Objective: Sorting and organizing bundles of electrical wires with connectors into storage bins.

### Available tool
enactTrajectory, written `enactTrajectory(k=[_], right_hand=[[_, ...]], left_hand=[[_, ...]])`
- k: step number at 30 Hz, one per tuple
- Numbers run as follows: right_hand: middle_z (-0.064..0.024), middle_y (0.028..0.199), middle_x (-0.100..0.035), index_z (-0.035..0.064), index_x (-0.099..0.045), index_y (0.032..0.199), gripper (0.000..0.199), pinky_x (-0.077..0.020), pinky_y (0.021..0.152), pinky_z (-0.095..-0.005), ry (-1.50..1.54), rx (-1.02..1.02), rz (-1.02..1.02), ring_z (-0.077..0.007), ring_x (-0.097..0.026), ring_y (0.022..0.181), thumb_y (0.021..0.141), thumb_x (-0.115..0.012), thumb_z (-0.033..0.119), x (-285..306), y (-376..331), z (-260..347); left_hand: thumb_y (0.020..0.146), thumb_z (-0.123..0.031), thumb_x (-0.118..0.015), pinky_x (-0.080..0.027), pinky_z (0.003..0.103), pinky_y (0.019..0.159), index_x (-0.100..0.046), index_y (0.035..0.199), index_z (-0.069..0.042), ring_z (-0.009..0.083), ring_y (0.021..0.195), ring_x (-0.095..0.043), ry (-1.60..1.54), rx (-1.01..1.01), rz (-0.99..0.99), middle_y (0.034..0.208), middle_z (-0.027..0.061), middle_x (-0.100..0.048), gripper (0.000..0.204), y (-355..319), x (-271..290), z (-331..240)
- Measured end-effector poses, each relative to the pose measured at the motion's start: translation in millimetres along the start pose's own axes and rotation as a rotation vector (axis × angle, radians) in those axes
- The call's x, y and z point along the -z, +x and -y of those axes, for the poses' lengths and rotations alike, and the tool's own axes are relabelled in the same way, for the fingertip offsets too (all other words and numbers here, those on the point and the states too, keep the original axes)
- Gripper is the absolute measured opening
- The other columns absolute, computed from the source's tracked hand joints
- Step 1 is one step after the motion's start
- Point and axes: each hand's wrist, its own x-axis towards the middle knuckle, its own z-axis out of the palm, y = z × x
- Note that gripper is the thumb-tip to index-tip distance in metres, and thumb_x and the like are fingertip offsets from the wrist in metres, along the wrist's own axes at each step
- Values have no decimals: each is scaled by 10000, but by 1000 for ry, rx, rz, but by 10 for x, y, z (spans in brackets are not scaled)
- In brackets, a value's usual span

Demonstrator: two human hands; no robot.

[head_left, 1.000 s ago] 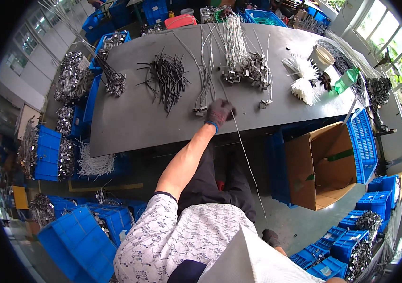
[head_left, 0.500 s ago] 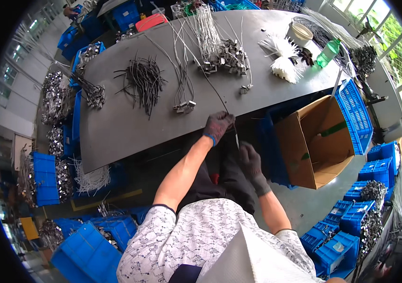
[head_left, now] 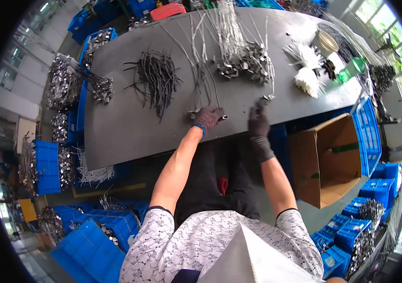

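Observation:
My left hand point(head_left: 209, 117), in a dark knit glove with a blue cuff, lies on the grey metal table point(head_left: 130, 132). Its fingers are closed around the metal-clip end of a thin cable point(head_left: 216, 89), and one small metal clip point(head_left: 225, 117) shows past the fingertips. Another clip point(head_left: 192, 114) pokes out on the hand's other side, beside more cables. My gloved right hand point(head_left: 259, 123) is over the table's near edge, fingers stretched toward a single metal clip point(head_left: 268, 98) on a cable. No object shows in it.
Behind the hands lies a pile of metal-clip cables point(head_left: 252, 61). Black strips point(head_left: 156, 78) lie to the left; white ties point(head_left: 307, 78) and a green bottle point(head_left: 352, 70) are at the right. Below the right edge stand a cardboard box point(head_left: 304, 155) and a blue crate point(head_left: 369, 129).
Both hands have moved forward over the table from its near edge. The dark strand stretched between them is no longer there. My left hand now rests among the clips. The view has shifted slightly.

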Motion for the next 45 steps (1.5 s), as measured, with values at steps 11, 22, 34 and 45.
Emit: enactTrajectory(k=[11, 22, 34, 45], right_hand=[[-256, 1075, -704, 10, -675, 1169, 505, -529, 916, -423, -34, -215, 125, -374, -687, 1011, 842, -670, 395, 178, 1501, -776], [-256, 1055, -698, 33, -709, 1074, 396, -513, 937, -466, -357, -203, 199, -409, -659, 1058, 928, -583, 378, 298, 1396, -679], [-225, 1111, -663, 74, -664, 1098, 335, -534, 893, -490, -391, -99, 144, -432, -648, 1049, 888, -619, 331, 304, 1263, -608], [-221, 917, -694, 56, -694, 1119, 397, -533, 892, -469, -89, -311, 95, -460, -666, 993, 842, -652, 336, 79, 1468, -749]], left_hand=[[924, -346, -597, -545, 510, 875, -633, 1108, -99, 417, 1082, -652, 1055, 205, -786, 1140, 216, -672, 309, -300, 1582, 460], [892, -258, -637, -556, 510, 809, -639, 1036, -33, 426, 968, -691, 923, 373, -566, 1024, 242, -704, 267, -165, 1725, 827], [830, -151, -680, -535, 438, 589, -580, 925, -58, 321, 600, -638, 534, 105, -662, 769, 162, -645, 166, -433, 1406, 1116], [878, -97, -687, -511, 341, 416, -547, 1068, -68, 182, 520, -633, 189, 126, -531, 811, 94, -657, 238, -519, 1607, 1121]])
